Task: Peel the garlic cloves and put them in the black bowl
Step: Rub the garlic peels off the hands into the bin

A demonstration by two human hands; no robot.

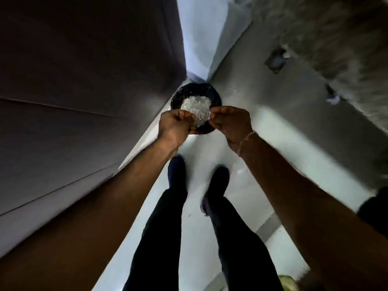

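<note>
A round black container [214, 95] with a glossy dark lining stands on the floor below my hands; I cannot tell whether it is the black bowl or a bin. Above it hangs a heap of white papery bits [196, 109] that look like garlic skins. My left hand [174, 123] pinches the heap's left edge with curled fingers. My right hand [231, 122] pinches its right edge, a thin band on that wrist. What carries the heap is not visible. No whole clove shows.
A tall dark panel [84, 91] fills the left side. A rough grey wall [315, 70] with a small recess [277, 59] runs along the right. My legs in dark trousers and dark shoes [218, 179] stand on the white floor [210, 148]. A greenish object [287, 282] peeks in bottom right.
</note>
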